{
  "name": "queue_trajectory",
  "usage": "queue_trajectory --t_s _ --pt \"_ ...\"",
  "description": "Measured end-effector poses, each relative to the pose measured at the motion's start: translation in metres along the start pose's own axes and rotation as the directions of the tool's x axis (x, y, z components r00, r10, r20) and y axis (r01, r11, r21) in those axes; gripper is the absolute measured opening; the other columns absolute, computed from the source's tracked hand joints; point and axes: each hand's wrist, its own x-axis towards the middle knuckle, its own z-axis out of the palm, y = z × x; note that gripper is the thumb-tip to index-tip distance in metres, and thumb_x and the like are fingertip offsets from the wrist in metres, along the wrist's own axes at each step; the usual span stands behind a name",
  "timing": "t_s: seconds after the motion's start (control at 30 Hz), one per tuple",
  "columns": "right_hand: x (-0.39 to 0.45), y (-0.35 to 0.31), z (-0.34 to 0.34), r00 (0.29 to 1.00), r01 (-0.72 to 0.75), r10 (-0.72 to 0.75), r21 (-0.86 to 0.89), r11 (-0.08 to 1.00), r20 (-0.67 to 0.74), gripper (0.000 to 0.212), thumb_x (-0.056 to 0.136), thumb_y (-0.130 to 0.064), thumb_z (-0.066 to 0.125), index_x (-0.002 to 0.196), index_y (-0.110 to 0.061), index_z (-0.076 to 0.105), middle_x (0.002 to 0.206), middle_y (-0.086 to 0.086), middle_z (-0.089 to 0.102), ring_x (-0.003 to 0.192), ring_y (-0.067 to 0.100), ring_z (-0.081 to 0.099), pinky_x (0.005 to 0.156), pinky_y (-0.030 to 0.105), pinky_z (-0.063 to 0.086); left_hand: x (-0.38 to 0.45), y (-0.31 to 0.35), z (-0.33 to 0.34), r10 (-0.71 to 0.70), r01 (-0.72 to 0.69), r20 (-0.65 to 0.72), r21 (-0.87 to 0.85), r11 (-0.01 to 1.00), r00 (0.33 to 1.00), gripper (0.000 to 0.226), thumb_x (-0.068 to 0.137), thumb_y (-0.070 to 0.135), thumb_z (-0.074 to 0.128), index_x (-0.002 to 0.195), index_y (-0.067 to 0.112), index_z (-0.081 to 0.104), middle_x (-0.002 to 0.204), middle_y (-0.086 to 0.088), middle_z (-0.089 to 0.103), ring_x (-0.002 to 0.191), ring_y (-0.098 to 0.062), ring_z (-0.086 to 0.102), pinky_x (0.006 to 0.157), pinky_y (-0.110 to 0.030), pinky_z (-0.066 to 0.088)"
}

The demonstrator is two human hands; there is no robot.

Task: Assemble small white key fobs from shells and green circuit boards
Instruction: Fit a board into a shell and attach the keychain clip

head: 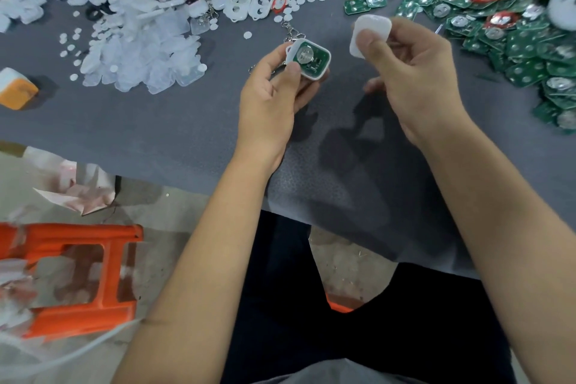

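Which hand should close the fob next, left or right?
Right. The right hand already pinches the white cover beside the open shell with the board, which the left hand holds face up.

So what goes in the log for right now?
left hand: holds shell with board | right hand: pinches white cover | cover: not yet on

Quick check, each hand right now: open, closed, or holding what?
Left hand: holding a white shell half with a green circuit board seated in it.
Right hand: pinching a plain white cover.
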Motion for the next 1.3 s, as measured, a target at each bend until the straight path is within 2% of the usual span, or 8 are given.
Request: queue_trajectory --t_s 0.1,0.17,0.3,0.47,0.53,0.7,1.03,1.3 --pt "0.001 0.001 -0.003 0.999 -0.024 0.022 0.05 0.998 0.036 0.026 0.1 -0.019 0.069 0.125 -0.016 0.061 0.087 -0.002 0.073 0.077 0.013 0.072 0.059 0.028 0.058 0.0 0.001 -0.001 -0.012 0.012 0.007 0.0 1.0 1.0 0.034 0.111 0.005 0.043 0.143 -0.003 0.051 0.127 -0.018 0.069 0.11 -0.026 0.073 0.099 -0.035 0.057" --pt "0.0 0.004 -0.006 0.999 0.043 -0.04 -0.188 0.981 0.022 0.032 0.097 -0.024 0.072 0.125 -0.023 0.057 0.087 -0.002 0.075 0.072 0.012 0.071 0.06 0.029 0.057 0.0 0.002 -0.001 -0.024 0.024 0.008 -0.033 0.999 1.0 0.03 0.112 0.008 0.041 0.137 0.0 0.055 0.124 -0.016 0.071 0.11 -0.027 0.074 0.096 -0.033 0.059" --pt "0.0 0.014 -0.013 0.992 0.098 -0.122 -0.754 0.649 0.023 0.033 0.097 -0.044 0.064 0.128 -0.032 0.068 0.117 -0.005 0.07 0.114 0.022 0.062 0.084 0.037 0.049 0.0 0.004 -0.001 -0.043 0.042 -0.006 -0.12 0.992 0.999 0.028 0.113 0.014 0.037 0.13 0.005 0.057 0.119 -0.016 0.073 0.108 -0.028 0.075 0.089 -0.029 0.059" --pt "-0.004 0.014 -0.013 0.995 0.089 -0.078 -0.883 0.461 0.059 0.063 0.084 -0.073 0.065 0.13 -0.03 0.066 0.123 0.006 0.054 0.119 0.03 0.054 0.076 0.037 0.039 0.001 0.002 -0.003 -0.043 0.042 -0.004 -0.163 0.986 0.999 0.027 0.113 0.012 0.037 0.129 0.003 0.056 0.117 -0.017 0.074 0.107 -0.03 0.075 0.088 -0.029 0.059" --pt "-0.005 0.013 -0.015 0.997 0.039 -0.082 -0.873 0.486 -0.001 0.07 0.078 -0.075 0.069 0.13 -0.028 0.063 0.123 0.004 0.057 0.118 0.028 0.056 0.079 0.039 0.044 0.001 0.003 -0.003 -0.048 0.046 -0.005 -0.179 0.983 0.999 0.025 0.112 0.01 0.037 0.128 0.004 0.055 0.115 -0.017 0.075 0.106 -0.03 0.075 0.088 -0.029 0.059" --pt "-0.008 0.012 -0.017 0.991 -0.007 -0.114 -0.886 0.463 -0.067 0.042 0.084 -0.062 0.068 0.104 -0.026 0.074 0.104 -0.001 0.063 0.109 0.028 0.059 0.073 0.035 0.035 0.002 0.003 -0.003 -0.071 0.066 -0.012 -0.235 0.97 0.997 0.016 0.111 0.012 0.039 0.12 0.004 0.05 0.11 -0.017 0.076 0.102 -0.033 0.076 0.084 -0.031 0.06" --pt "-0.009 0.013 -0.015 0.995 0.075 -0.099 -0.894 0.441 0.034 0.038 0.093 -0.058 0.063 0.117 -0.031 0.071 0.119 0.0 0.056 0.119 0.026 0.051 0.072 0.035 0.033 0.004 0.0 -0.008 -0.051 0.056 0.036 -0.157 0.986 0.998 0.031 0.113 0.013 0.035 0.133 0.0 0.055 0.12 -0.015 0.074 0.112 -0.029 0.073 0.092 -0.03 0.058" --pt "-0.014 0.006 -0.003 0.931 0.306 -0.364 -0.604 0.736 0.029 0.036 0.094 -0.048 0.069 0.116 -0.02 0.071 0.104 -0.012 0.07 0.092 0.009 0.065 0.078 0.018 0.047 0.003 0.001 -0.004 -0.072 0.07 -0.018 -0.121 0.99 0.997 0.014 0.107 0.015 0.055 0.112 0.003 0.06 0.116 -0.019 0.073 0.102 -0.029 0.076 0.081 -0.029 0.06"
